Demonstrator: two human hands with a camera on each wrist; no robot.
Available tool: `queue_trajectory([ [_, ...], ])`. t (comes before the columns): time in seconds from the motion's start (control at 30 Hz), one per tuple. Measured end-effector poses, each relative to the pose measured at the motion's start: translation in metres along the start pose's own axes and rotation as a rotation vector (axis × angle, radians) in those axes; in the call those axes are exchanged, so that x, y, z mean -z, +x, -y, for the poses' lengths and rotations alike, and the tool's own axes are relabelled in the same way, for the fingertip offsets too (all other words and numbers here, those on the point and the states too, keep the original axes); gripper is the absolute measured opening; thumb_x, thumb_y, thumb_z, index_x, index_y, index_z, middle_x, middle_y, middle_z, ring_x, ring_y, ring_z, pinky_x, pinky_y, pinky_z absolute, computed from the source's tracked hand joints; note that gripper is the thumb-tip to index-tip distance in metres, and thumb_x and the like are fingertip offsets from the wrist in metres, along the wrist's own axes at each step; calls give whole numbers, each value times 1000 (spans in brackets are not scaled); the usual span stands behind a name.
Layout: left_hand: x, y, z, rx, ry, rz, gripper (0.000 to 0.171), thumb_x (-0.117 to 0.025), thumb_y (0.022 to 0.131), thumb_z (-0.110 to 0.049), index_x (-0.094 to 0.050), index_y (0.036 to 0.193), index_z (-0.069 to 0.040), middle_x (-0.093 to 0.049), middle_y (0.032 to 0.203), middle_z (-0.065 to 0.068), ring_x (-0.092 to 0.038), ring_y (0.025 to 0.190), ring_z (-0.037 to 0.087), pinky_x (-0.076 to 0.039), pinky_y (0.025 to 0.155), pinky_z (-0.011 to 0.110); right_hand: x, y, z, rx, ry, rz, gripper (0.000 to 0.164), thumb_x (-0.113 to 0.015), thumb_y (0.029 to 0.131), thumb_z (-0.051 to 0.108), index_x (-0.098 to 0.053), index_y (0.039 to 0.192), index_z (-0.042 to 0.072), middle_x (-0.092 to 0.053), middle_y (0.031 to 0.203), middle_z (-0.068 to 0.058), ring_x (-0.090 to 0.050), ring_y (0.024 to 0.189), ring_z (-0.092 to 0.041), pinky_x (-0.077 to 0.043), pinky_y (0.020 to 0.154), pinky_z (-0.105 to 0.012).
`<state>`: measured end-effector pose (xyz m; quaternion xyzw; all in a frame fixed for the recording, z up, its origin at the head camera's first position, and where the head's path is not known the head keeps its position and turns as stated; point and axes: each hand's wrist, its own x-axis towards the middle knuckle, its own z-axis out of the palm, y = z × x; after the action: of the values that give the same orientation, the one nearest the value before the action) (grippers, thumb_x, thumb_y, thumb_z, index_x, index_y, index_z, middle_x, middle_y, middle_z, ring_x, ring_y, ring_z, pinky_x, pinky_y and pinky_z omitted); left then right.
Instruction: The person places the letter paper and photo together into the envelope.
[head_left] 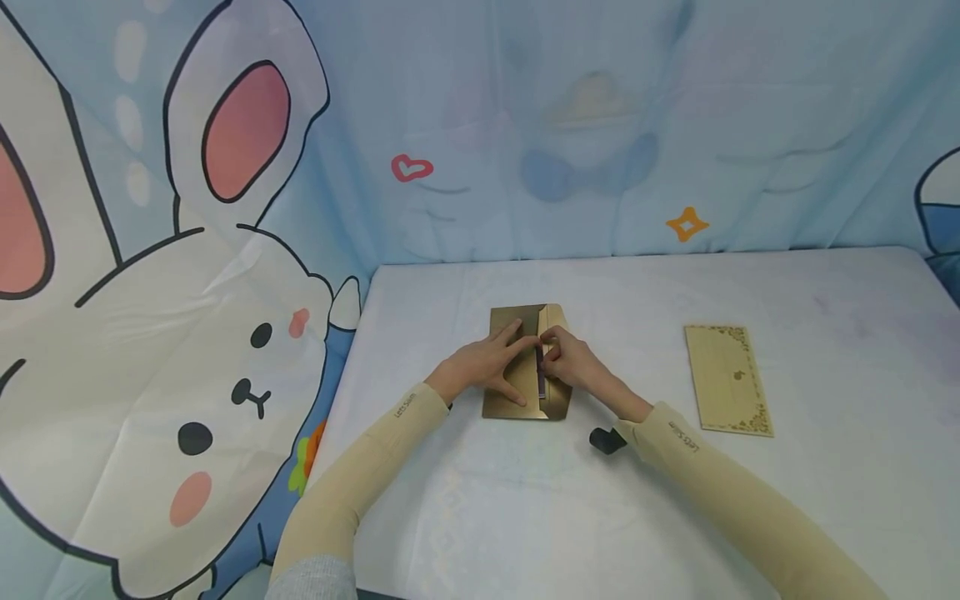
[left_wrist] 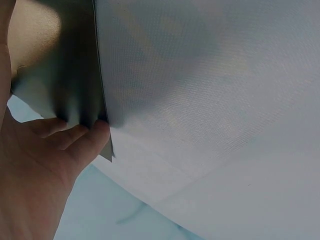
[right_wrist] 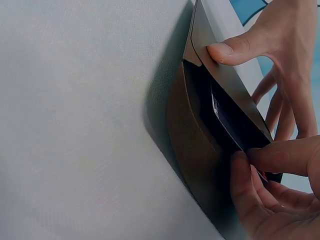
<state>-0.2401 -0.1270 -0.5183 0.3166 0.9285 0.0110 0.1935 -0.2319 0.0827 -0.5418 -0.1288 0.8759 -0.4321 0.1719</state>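
Note:
A gold envelope (head_left: 498,404) lies on the table with its mouth facing right, gaping around a dark inside. Over its left part my left hand (head_left: 491,364) spreads its fingers; in the right wrist view its thumb presses near the mouth. At the mouth, my right hand (head_left: 572,358) pinches the edge of a thin dark card (right_wrist: 225,117) between thumb and fingers. Most of that card is hidden inside the envelope. In the left wrist view, fingertips of the left hand (left_wrist: 55,155) rest along the envelope's edge (left_wrist: 102,75).
To the right on the white-covered table (head_left: 487,517) lies a flat gold rectangle (head_left: 727,379) with ornate corners. A small black object (head_left: 606,440) shows beside the right wrist. A blue cartoon curtain (head_left: 465,217) hangs behind the table, with a large rabbit (head_left: 225,467) at left.

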Motion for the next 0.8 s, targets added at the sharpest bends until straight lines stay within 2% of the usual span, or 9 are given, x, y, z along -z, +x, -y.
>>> queue_trajectory([
  [0.8,1,0,1,-8,-1,15,114,-71,75,-75,-9,162,-35,-1,170,13,-26,153,33,-53,99,43,-5,3,9,-2,-53,4,51,-61,91,2,-48,139,-9,-71,107,-21,-69,91,-27,-56,78,-36],
])
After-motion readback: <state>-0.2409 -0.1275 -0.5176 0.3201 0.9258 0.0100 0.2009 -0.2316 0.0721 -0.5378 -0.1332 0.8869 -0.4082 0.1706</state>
